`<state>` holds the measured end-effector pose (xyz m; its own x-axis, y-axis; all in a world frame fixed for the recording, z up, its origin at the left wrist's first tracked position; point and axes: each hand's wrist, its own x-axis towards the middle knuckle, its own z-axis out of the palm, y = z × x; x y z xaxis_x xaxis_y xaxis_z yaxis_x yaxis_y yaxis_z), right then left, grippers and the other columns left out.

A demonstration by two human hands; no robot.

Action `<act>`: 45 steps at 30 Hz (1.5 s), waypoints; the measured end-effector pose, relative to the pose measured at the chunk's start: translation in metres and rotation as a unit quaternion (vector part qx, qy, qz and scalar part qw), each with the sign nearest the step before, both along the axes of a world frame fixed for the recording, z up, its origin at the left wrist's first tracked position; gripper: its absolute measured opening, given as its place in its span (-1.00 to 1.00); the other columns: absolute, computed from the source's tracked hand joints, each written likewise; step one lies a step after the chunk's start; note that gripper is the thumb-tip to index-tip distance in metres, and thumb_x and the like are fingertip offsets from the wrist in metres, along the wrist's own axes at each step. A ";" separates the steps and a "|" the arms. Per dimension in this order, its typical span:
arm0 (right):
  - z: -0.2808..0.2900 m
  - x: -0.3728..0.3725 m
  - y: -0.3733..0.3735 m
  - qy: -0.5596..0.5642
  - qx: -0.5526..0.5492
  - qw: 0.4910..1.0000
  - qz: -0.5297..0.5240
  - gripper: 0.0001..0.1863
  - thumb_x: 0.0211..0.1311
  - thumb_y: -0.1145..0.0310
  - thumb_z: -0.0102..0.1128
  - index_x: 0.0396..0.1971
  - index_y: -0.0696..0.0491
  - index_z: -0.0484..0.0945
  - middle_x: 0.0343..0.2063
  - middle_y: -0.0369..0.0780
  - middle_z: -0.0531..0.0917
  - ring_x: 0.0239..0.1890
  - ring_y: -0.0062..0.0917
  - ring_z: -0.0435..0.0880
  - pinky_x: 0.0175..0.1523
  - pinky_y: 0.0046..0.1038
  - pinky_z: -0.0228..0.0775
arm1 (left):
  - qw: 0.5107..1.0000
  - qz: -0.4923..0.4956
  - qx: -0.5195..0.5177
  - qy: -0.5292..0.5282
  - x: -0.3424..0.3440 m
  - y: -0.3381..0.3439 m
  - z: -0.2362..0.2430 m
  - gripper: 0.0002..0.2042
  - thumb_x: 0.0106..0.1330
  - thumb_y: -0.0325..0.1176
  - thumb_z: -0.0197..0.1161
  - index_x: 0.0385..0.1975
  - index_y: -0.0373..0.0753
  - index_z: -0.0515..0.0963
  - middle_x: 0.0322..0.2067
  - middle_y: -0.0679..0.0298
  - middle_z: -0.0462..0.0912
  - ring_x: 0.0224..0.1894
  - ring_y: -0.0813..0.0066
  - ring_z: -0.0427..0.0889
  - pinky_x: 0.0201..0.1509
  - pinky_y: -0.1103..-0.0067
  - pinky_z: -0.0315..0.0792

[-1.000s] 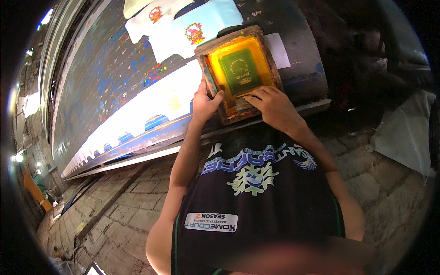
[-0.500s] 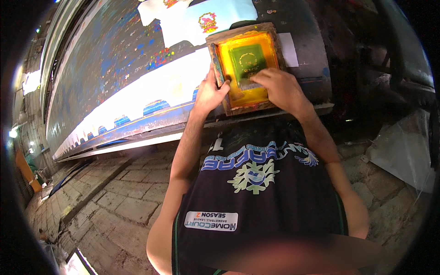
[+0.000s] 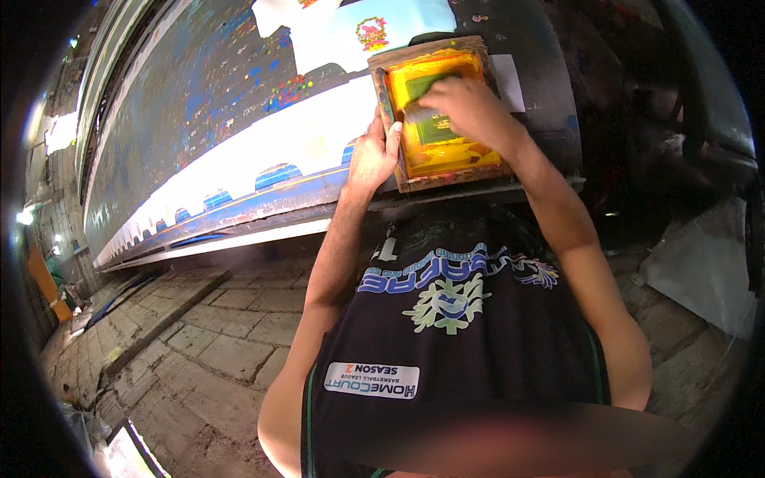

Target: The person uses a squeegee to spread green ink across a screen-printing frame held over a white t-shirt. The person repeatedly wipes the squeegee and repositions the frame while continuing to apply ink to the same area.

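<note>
A wooden screen-printing frame (image 3: pixel 426 50) lies on the long table, its mesh stained yellow with a green rectangle (image 3: pixel 437 130) in the middle. My left hand (image 3: pixel 374 158) grips the frame's left rail, with the thumb over the edge. Inside the frame, my right hand (image 3: pixel 468 107) is closed on a squeegee (image 3: pixel 415 112), whose greyish end shows left of the fingers. The squeegee crosses the green area; most of it is hidden under the hand. Yellow ink lies on the mesh toward the near rail.
Pale blue fabric pieces (image 3: pixel 331 44) with a colourful printed motif lie beyond the frame. White fabric (image 3: pixel 263 147) runs leftward along the paint-spotted table (image 3: pixel 199 88). A white sheet (image 3: pixel 508 84) shows right of the frame. Brick paving (image 3: pixel 187 342) lies below the table edge.
My right hand and the squeegee have moved away from me, from the near part of the mesh up over the green area. My left hand stays on the frame's left rail.
</note>
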<state>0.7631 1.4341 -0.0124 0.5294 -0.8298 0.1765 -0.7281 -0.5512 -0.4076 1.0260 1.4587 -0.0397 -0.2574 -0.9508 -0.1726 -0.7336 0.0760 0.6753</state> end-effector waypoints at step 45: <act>0.010 0.003 -0.031 -0.033 0.062 0.993 -0.100 -0.58 0.40 0.52 0.30 0.22 -0.01 0.75 0.04 -0.07 0.81 0.19 -0.13 0.77 0.33 -0.06 0.63 | 0.999 0.040 -0.002 -0.029 0.006 -0.003 0.002 -0.40 0.74 0.11 0.07 0.54 -0.19 0.48 -0.42 -0.17 0.78 -0.34 -0.16 0.86 -0.27 0.10 0.70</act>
